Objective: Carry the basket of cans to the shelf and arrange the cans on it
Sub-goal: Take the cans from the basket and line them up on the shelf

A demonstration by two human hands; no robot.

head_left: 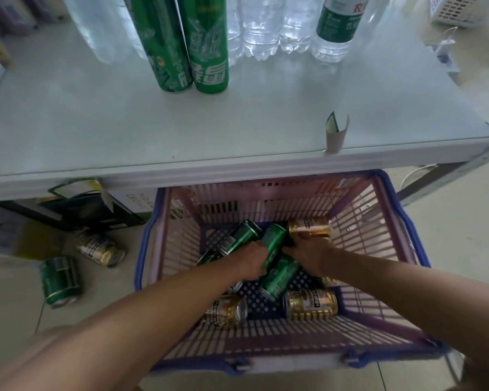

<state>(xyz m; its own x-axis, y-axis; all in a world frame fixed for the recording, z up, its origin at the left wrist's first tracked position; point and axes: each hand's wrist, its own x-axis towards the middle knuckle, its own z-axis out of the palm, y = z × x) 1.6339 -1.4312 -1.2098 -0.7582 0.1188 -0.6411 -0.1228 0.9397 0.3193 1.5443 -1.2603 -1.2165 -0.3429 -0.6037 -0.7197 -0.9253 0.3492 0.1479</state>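
Basket (378, 221) pink with blue rim, left hand (253, 262) grip clenched round green can (239, 238), right hand (311, 253) grip unclear

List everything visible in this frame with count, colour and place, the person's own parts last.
basket: one, pink with blue rim, on floor below shelf
cans in basket: several, green and gold
cans on floor: two, one green, one gold, left of basket
tall green bottles: two, upright on shelf
clear water bottles: several, back of shelf
boxes: under shelf, left
left hand: gripping a green can
right hand: on a gold can
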